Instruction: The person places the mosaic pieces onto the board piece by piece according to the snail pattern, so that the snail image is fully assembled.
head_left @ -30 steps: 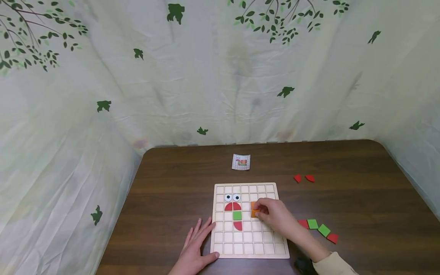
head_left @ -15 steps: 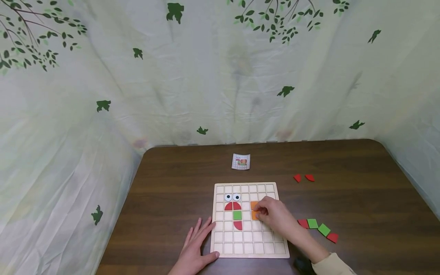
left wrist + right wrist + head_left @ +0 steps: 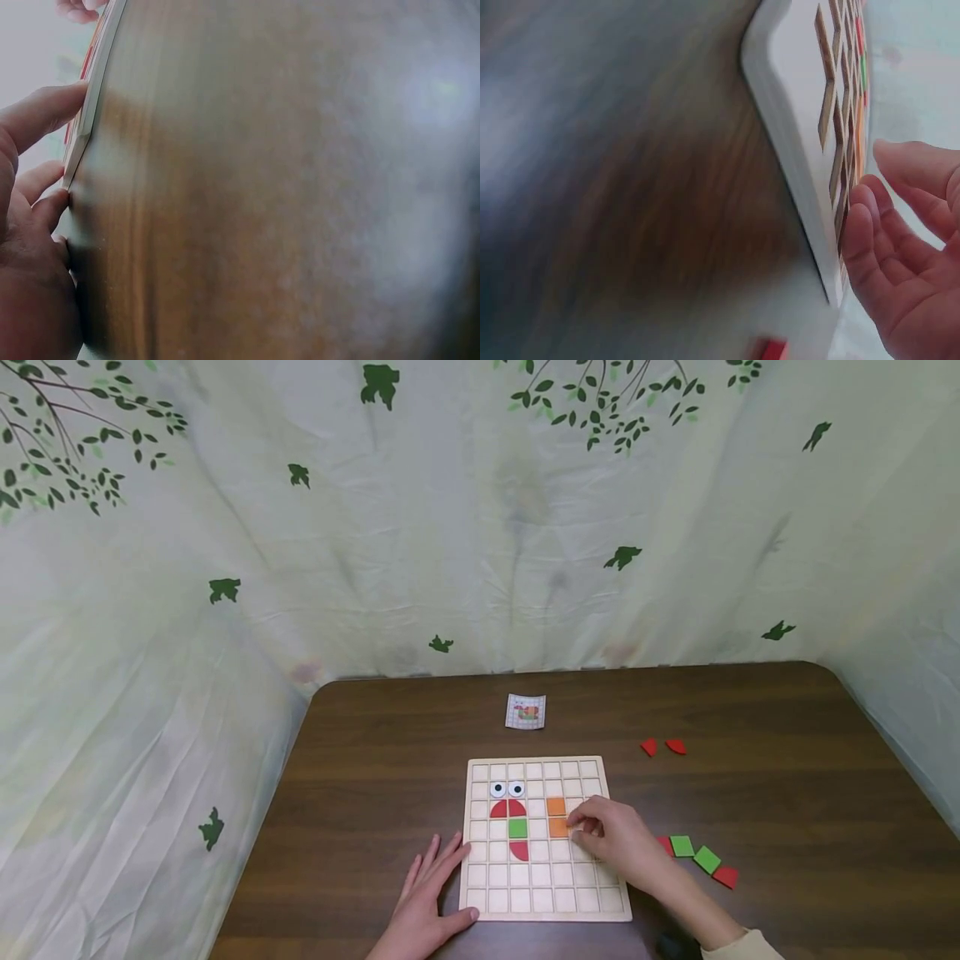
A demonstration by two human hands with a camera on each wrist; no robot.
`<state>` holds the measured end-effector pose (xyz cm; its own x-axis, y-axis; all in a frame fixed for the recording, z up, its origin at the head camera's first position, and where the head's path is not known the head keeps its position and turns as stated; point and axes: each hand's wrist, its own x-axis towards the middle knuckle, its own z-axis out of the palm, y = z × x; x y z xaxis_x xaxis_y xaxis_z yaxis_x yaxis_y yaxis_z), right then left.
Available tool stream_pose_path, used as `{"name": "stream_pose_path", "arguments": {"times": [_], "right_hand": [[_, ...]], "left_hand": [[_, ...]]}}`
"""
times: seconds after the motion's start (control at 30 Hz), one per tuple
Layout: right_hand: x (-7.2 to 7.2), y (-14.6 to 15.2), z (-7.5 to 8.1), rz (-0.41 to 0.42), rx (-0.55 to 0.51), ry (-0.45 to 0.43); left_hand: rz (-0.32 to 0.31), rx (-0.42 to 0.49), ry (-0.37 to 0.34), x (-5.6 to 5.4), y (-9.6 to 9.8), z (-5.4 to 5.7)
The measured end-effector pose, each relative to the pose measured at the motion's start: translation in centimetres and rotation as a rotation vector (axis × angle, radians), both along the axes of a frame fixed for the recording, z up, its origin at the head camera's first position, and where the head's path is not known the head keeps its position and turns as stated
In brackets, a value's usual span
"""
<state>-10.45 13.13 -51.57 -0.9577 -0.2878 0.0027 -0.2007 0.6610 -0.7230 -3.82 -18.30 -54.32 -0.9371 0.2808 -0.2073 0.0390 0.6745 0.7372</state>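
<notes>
Board, pale gridded wood (image 3: 540,853), well inside tabletop's (image 3: 390,760) far edge: left hand (image 3: 426,902) spread, presumably steadying it; right hand (image 3: 613,838) relaxed, empty.

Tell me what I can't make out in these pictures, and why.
Head view: some cells of the pale gridded wooden board, covered by the bare right hand.
Head view: the full outline of the flat red tile, partly hidden by that wrist.
Head view: details on the small white paper card, too small.
Head view: what the black object is, cut off by the bottom edge.
Left wrist view: grain of the brown wood-grained tabletop, blurred.
</notes>
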Motion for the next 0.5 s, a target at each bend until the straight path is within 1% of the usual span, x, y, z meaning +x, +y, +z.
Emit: {"name": "stream_pose_path", "arguments": {"times": [0.1,0.23,0.37,0.5], "right_hand": [[0.0,1.2,0.1,-0.031,-0.009,0.020],[-0.5,3.1,0.2,-0.065,-0.037,0.054],[-1.3,5.0,0.3,-0.092,-0.039,0.034],[-2.1,6.9,1.0,-0.109,0.003,0.010]], "left_hand": [[0.002,-0.006,0.009,0.0,0.0,0.0],[0.002,-0.013,0.020,0.0,-0.1,-0.1],[-0.002,-0.008,0.017,0.0,-0.1,-0.2],[-0.004,0.001,0.006,0.0,0.0,-0.3]]}}
